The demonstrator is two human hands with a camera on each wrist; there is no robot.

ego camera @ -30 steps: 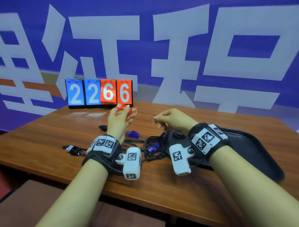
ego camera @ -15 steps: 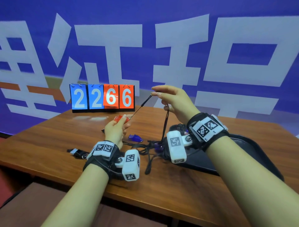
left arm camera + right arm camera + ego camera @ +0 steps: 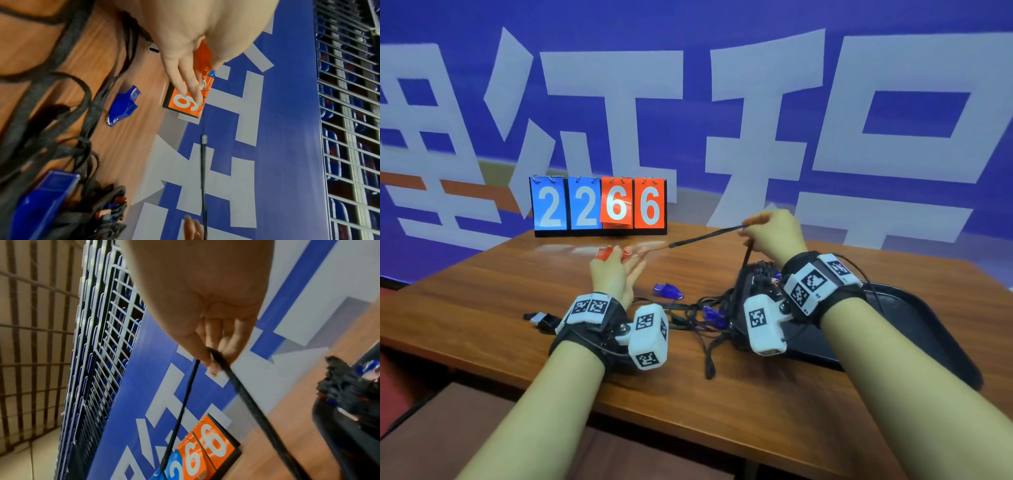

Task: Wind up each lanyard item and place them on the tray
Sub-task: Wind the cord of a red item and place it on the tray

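Note:
My left hand (image 3: 625, 255) holds a red whistle (image 3: 604, 253) between thumb and fingers above the table; the left wrist view shows the whistle (image 3: 202, 58) wedged there. Its black lanyard cord (image 3: 709, 235) runs taut, up and to the right, to my right hand (image 3: 744, 228), which pinches it. From the pinch (image 3: 211, 356) the rest of the cord (image 3: 252, 402) drops to the table. The black tray (image 3: 928, 329) lies to the right and carries a pile of wound lanyards (image 3: 760, 270).
A blue whistle (image 3: 667, 290) lies loose on the wooden table, another blue whistle (image 3: 712, 313) sits in a tangle of black lanyards by the tray, and a black whistle (image 3: 544, 318) lies at the left. A flip scoreboard (image 3: 599, 205) stands at the back edge.
My hands were close together; the right hand has since risen and drawn away to the right, pulling the cord out taut from the red whistle in the left.

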